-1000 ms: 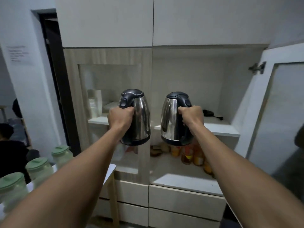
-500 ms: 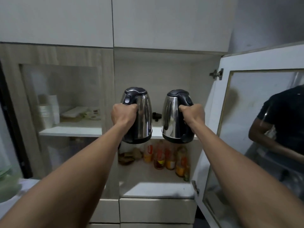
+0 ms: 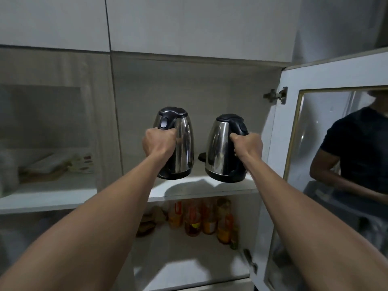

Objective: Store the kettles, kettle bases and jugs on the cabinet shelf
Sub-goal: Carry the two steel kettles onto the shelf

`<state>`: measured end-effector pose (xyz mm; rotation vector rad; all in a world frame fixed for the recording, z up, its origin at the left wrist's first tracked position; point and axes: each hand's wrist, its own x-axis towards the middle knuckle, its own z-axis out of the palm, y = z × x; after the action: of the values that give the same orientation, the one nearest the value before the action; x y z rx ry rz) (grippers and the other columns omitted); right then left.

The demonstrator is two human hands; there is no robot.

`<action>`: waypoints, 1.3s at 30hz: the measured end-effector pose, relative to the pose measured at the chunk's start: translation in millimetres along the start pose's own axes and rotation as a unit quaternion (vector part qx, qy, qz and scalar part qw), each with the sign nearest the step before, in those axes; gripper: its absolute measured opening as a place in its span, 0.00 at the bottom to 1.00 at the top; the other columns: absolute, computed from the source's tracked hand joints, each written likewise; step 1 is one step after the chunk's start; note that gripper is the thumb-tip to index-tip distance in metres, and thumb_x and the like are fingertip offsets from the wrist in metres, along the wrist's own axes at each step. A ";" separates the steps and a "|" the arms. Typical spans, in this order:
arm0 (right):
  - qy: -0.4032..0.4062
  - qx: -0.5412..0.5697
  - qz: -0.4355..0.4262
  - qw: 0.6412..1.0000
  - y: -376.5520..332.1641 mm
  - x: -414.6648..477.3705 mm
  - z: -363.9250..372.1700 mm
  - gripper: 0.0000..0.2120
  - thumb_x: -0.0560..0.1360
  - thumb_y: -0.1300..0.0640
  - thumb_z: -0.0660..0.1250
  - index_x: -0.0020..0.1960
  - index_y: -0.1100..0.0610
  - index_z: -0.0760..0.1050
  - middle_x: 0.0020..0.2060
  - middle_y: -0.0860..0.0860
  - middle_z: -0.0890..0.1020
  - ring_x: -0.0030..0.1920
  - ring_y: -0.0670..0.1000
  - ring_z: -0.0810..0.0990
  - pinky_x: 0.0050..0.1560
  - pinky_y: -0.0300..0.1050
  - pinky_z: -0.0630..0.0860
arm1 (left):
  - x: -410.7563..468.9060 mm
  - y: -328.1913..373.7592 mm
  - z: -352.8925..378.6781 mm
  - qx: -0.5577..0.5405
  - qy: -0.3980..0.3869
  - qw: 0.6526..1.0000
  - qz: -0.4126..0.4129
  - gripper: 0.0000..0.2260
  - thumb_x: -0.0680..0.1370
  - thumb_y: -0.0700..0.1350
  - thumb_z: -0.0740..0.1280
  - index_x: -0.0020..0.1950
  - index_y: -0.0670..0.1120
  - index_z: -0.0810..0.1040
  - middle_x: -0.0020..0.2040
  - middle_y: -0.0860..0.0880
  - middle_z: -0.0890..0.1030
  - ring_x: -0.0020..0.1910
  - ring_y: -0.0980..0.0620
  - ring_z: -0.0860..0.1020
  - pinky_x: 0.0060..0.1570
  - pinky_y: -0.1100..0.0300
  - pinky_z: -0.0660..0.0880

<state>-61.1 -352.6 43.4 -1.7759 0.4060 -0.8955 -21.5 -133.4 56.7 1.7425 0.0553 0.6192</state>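
Observation:
Two steel kettles with black lids and handles are inside the open cabinet bay. My left hand (image 3: 160, 143) grips the handle of the left kettle (image 3: 182, 148), which hangs just above the white upper shelf (image 3: 201, 189). My right hand (image 3: 247, 146) grips the handle of the right kettle (image 3: 219, 150), whose base sits at or barely above the shelf. A small black object (image 3: 202, 157), perhaps a plug, lies on the shelf behind and between them. No kettle bases or jugs are in sight.
The cabinet door (image 3: 327, 143) stands open on the right, its glass reflecting a person in a dark shirt. Several sauce bottles (image 3: 207, 219) stand on the lower shelf. The left bay behind a glass door (image 3: 52, 133) holds flat items.
Both kettles have moved forward over the upper shelf and lower toward it. The view has come closer to the cabinet and shifted right.

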 end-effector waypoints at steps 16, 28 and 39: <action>0.020 0.010 0.037 0.999 69.8 166.9 111.8 0.08 0.67 0.52 0.71 0.35 0.55 0.77 0.35 0.54 0.83 0.42 0.60 0.84 0.39 0.47 0.76 | 137.6 -53.9 138.2 -0.004 0.003 1.000 -0.026 0.09 0.67 0.45 0.69 0.31 0.43 0.73 0.29 0.48 0.75 0.31 0.45 0.75 0.30 0.59 0.68; -0.033 0.032 0.018 0.999 137.5 283.5 199.4 0.17 0.72 0.51 0.73 0.30 0.53 0.69 0.32 0.56 0.78 0.36 0.56 0.77 0.39 0.49 0.70 | 218.7 -95.2 246.1 0.020 0.029 0.999 -0.039 0.13 0.71 0.48 0.70 0.45 0.37 0.81 0.39 0.41 0.81 0.40 0.40 0.81 0.33 0.58 0.69; -0.062 -0.003 0.037 0.997 168.0 324.1 232.8 0.13 0.72 0.49 0.73 0.45 0.61 0.81 0.45 0.61 0.85 0.49 0.62 0.85 0.51 0.57 0.82 | 255.5 -123.1 290.4 0.033 0.031 0.997 -0.059 0.09 0.72 0.48 0.68 0.38 0.42 0.75 0.32 0.48 0.75 0.34 0.45 0.76 0.32 0.60 0.68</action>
<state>348.7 -474.4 -25.2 -1.8001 0.3922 -0.7293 357.5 -267.5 0.5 1.7693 0.2227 0.5895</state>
